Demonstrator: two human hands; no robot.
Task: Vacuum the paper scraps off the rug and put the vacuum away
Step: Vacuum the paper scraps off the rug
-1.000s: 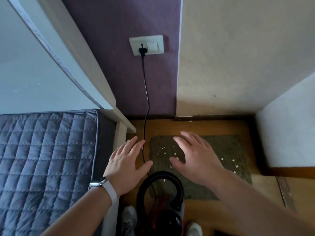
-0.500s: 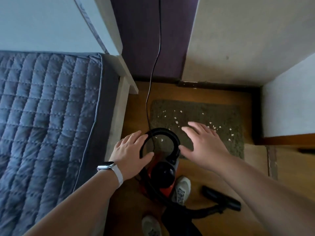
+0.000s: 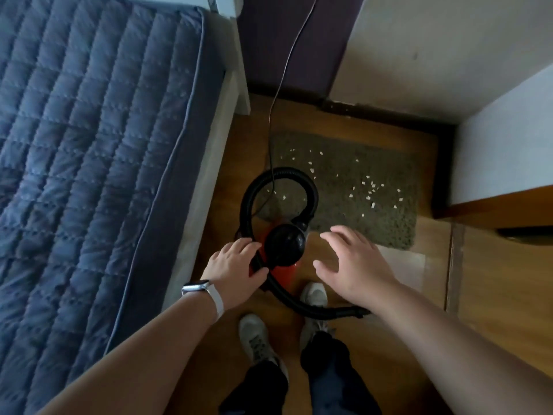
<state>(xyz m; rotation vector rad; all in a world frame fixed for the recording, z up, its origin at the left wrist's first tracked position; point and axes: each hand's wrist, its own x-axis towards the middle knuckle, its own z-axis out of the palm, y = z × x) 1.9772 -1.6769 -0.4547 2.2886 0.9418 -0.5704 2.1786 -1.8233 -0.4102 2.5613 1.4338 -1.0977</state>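
The person is standing right behind the vacuum [image 3: 284, 244], grey shoes [image 3: 254, 333] pointing toward it on the wooden floor [image 3: 434, 295]. On the vacuum's left, the left hand [image 3: 236, 265], a watch [image 3: 196, 287] sitting on its wrist, is lying against the black hose [image 3: 312, 190] where that leaves the red body. Its fingers and thumb are bracketing the hose loosely rather than clamping it, and I cannot tell whether they are pressing on it. On the vacuum's right, the right hand [image 3: 356, 265] is hovering with fingers spread wide, holding nothing.

The hose is looping out beyond the vacuum over the near left corner of the rug [image 3: 389, 226]. It is then running back past the vacuum's near side and off to its right under the right forearm, so the nozzle end is hiding from view. Paper scraps [image 3: 371, 184] are lying across the rug beyond and right of the vacuum, a few inside the loop; nothing looks cleaned yet. The cord [image 3: 270, 130] is crossing the loop and climbing the purple wall [image 3: 284, 40] beyond.

This looks like the pick-up before any sweeping. Doing it well probably means steadying the body with the left hand and taking the nozzle end with the right. The cord should come off the rug first, so it is not snagging under the nozzle.
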